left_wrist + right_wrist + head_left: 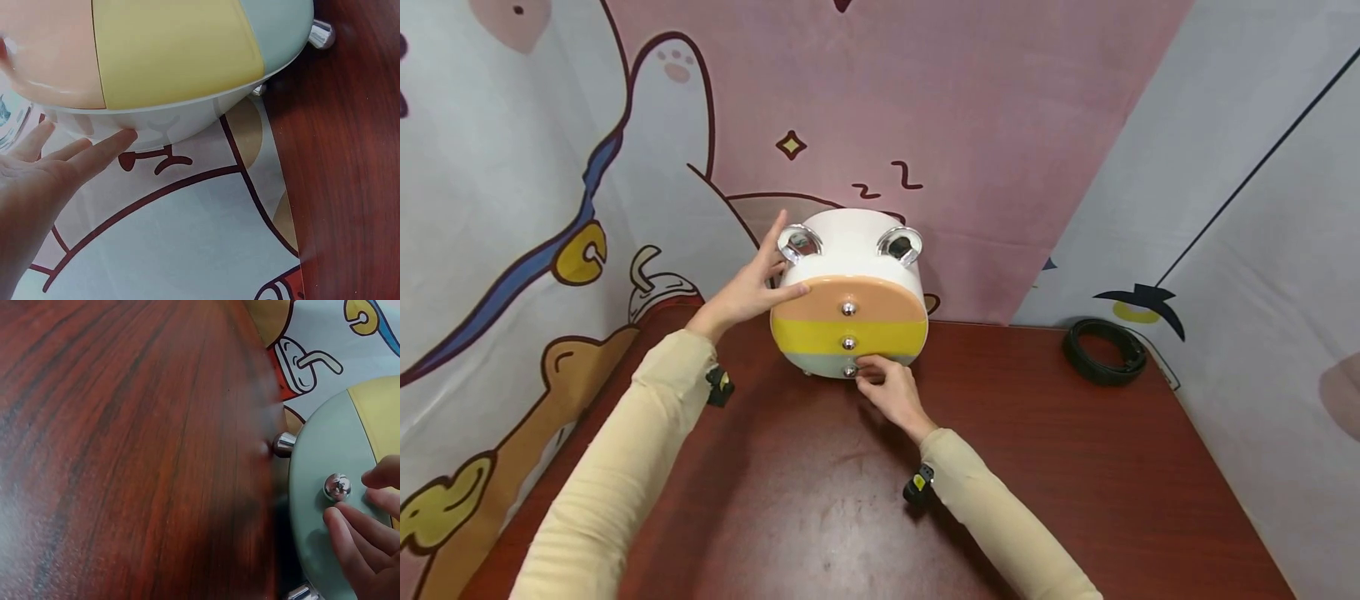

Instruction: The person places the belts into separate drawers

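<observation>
A small rounded drawer cabinet (850, 337) stands on the table, with a white body and peach, yellow and green drawer fronts. Each front carries a round silver knob, and two silver-rimmed, eye-like pieces sit on top. My left hand (747, 287) rests against the cabinet's left side, thumb across the upper front edge and fingers extended along the white wall (181, 128). By the green bottom drawer (322, 444), my right hand (891, 392) has its thumb and fingers spread beside the bottom knob (337, 487). One fingertip is at the knob's edge; a firm pinch is not visible.
A coiled black belt (1103, 352) lies at the back right of the reddish-brown table (1037, 467). Cartoon-printed cloth (1000, 125) hangs behind the cabinet and along both sides. Short silver feet (284, 445) hold the cabinet off the tabletop.
</observation>
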Tool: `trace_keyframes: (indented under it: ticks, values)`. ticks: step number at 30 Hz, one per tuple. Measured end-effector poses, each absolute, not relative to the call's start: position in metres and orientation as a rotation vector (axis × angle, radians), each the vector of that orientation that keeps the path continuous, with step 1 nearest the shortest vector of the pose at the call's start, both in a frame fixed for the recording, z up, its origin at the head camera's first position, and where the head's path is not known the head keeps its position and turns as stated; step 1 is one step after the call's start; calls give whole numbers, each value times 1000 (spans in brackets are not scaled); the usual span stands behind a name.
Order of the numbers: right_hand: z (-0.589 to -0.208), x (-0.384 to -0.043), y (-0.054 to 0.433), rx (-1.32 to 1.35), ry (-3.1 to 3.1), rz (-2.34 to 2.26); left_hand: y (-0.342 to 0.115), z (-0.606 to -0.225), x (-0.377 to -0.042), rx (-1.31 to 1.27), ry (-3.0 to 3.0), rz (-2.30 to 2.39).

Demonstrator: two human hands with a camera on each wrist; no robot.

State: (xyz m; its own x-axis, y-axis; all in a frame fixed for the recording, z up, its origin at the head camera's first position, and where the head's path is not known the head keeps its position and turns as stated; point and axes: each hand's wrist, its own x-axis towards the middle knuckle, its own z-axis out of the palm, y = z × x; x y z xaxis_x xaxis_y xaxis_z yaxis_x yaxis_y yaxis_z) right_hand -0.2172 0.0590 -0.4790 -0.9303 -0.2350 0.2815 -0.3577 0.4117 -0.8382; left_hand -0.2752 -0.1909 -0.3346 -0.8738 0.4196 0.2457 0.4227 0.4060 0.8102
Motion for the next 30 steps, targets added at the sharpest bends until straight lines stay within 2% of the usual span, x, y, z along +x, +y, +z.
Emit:
trace_keyframes:
  ticks: [10,19,24,30]
  values:
    - [-486,-222,60,621,-2560,1695,-187,-326,-274,-873,-2703,-1459]
    - [-494,-224,59,710,-2500,1780,-181,-304,-257,-916,-2760,-1490]
    - [-497,-222,56,727,-2484,1810,-188,-316,-268,-893,-2782,-1526]
    - [-482,-215,55,799,-2507,1827,-192,-323,-277,-897,-2766,-1563]
